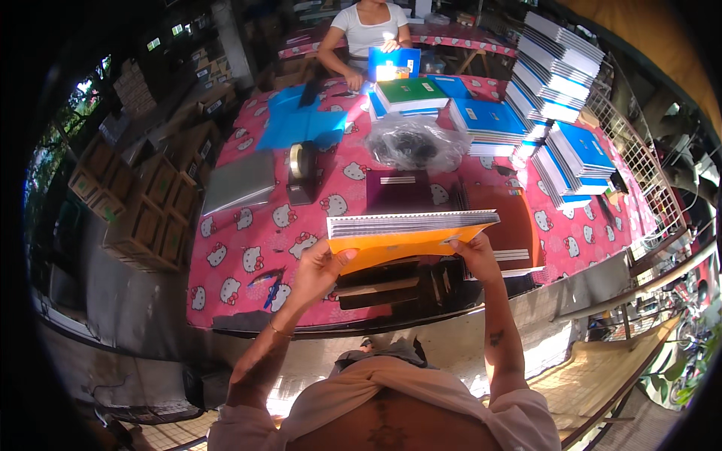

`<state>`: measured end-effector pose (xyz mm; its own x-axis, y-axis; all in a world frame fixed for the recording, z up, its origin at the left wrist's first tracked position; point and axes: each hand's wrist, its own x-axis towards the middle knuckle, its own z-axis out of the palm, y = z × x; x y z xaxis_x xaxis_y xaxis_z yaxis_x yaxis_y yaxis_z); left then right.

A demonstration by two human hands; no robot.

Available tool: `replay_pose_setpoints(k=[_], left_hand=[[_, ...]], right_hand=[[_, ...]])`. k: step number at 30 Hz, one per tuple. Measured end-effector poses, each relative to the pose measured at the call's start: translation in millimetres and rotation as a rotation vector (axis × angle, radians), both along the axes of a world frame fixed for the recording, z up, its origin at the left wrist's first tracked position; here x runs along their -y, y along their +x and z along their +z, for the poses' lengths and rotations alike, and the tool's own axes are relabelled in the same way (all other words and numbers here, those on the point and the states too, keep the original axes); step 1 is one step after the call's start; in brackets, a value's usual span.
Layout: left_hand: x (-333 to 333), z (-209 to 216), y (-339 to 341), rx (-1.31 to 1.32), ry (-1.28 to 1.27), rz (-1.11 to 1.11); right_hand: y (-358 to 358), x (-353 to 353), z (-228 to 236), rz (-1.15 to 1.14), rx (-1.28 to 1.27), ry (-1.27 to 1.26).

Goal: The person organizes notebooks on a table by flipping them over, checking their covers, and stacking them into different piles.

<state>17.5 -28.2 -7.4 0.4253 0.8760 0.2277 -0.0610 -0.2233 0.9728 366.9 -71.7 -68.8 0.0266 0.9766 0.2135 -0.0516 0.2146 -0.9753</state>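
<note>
Above the near edge of the table I hold a thick stack of orange-covered notebooks (406,242) between both hands. Its striped page edges face up and the orange cover is tilted toward me. My left hand (319,270) grips the left end, thumb on the cover. At the right end, my right hand (478,255) is closed on it, thumb also on the cover; the fingers behind are hidden. Beneath and behind it lie a purple notebook (391,193) and a pile of reddish-brown notebooks (505,225). Dark items under my hands are hard to make out.
The pink patterned cloth (256,248) bears a tape dispenser (301,173), clear plastic sleeves (242,183), pens (269,289), a plastic bag (417,143) and blue notebooks (490,120). Tall notebook stacks (553,71) rise at right. Across the table a person (368,34) holds a blue notebook. Cartons (150,210) stand left.
</note>
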Motion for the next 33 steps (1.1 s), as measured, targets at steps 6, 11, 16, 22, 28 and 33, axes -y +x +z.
replay_pose_setpoints(k=[6, 11, 16, 22, 28, 33], left_hand=[[-1.7, 10.8, 3.9, 0.036, 0.003, -0.037], [-7.3, 6.6, 3.5, -0.084, 0.037, -0.03], [-15.8, -9.8, -25.9, -0.092, 0.086, 0.049], [-11.1, -101.3, -23.2, 0.245, -0.143, 0.151], [-2.7, -121.9, -42.5, -0.366, -0.315, 0.237], [7.7, -136.1, -36.5, 0.118, -0.074, 0.344]], right_hand=[[-9.9, 5.5, 0.7, 0.027, -0.177, 0.015], [-12.8, 3.4, -16.2, 0.033, -0.213, 0.018], [-49.1, -4.9, -29.1, 0.099, -0.422, -0.095], [-89.7, 6.3, -110.7, -0.058, -0.119, -0.08], [-106.0, -8.7, -58.7, -0.159, -0.238, 0.079], [-109.5, -6.5, -93.0, -0.198, -0.161, -0.115]])
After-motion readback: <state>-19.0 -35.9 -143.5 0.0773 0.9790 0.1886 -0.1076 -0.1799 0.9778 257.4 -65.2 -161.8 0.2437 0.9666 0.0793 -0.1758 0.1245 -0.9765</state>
